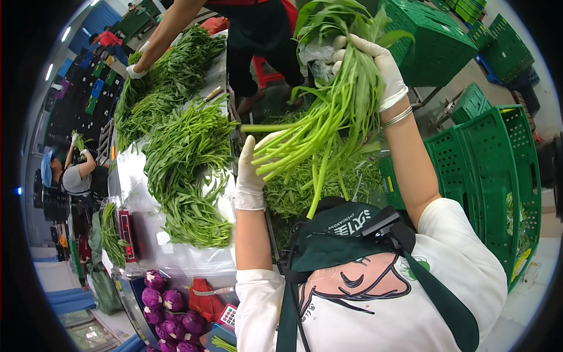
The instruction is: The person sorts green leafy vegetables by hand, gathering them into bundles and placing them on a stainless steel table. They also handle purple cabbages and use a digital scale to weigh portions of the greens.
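In my gloved right hand (384, 70) is a bunch of leafy greens with long hollow-looking stems, like water spinach (346, 97); the fingers close round its upper, leafy part. The stems hang down and to the left, toward my gloved left hand (250, 179). That hand is open, its thumb raised apart, its fingers reaching behind the stem ends and partly hidden by them. One thick stem sticks out leftward above the thumb. Left of my left hand, a long heap of the same greens (185, 152) lies on the shiny table (138, 176).
A knife (214, 92) lies by the heap; a curved knife (214, 291) rests near a red cloth (205, 302), purple cabbages (173, 300) and a calculator (227, 315). Green crates (469, 152) stand right. Loose greens (334, 182) lie below. A co-worker's gloved hand (136, 72) touches the heap.
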`<state>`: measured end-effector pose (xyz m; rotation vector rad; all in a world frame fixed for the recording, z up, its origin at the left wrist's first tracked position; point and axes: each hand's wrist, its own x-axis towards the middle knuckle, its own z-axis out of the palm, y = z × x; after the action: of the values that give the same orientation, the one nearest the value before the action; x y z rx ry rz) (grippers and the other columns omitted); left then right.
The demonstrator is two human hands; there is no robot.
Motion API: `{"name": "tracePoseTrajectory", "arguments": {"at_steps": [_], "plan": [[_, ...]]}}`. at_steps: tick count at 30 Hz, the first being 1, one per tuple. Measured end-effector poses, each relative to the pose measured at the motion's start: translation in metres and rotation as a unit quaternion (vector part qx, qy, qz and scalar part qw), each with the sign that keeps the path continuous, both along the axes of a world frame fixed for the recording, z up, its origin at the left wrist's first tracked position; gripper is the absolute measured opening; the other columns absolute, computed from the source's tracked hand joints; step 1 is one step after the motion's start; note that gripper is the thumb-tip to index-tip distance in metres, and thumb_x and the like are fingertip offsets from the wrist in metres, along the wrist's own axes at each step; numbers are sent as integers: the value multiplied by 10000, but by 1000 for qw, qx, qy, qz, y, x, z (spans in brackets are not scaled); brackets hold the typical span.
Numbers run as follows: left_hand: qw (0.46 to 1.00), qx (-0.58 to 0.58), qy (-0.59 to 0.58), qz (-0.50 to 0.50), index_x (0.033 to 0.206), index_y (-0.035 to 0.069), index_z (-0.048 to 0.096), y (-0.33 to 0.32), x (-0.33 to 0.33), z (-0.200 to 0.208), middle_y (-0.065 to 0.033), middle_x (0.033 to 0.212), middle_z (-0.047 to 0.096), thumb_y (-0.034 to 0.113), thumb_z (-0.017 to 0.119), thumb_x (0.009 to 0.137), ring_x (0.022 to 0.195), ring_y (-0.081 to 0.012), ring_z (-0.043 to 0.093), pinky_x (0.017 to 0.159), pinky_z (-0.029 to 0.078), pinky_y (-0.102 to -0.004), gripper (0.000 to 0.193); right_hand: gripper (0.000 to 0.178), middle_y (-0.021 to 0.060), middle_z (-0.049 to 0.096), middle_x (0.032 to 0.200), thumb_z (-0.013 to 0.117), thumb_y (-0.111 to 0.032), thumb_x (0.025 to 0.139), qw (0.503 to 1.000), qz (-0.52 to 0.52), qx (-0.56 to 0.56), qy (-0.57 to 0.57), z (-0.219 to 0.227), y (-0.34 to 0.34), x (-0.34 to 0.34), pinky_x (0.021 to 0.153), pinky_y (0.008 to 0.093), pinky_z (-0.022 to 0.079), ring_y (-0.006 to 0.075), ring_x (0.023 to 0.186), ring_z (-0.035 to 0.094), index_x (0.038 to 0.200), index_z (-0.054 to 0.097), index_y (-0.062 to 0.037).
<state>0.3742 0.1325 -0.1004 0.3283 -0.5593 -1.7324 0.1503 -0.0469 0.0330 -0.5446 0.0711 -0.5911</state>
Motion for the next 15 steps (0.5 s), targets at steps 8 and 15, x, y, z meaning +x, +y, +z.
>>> {"name": "tracePoseTrajectory", "arguments": {"at_steps": [8,15], "plan": [[970,91,103,202,1208,32,484,16,-58,42,-137,1088,557,432,412,929,797,-208,523,551,408,-285,493,177,72,486,866,473,-187,923,987,-3,135,-81,-39,-20,-10,763,338,448,218,815,480,1006,532,-42],[945,-76,270,170,723,155,393,29,-17,44,71,531,327,199,309,984,359,-44,211,320,181,-204,278,168,62,508,915,471,-152,911,987,-58,113,-102,-50,-29,-30,788,319,425,184,853,490,1013,518,-26]]}}
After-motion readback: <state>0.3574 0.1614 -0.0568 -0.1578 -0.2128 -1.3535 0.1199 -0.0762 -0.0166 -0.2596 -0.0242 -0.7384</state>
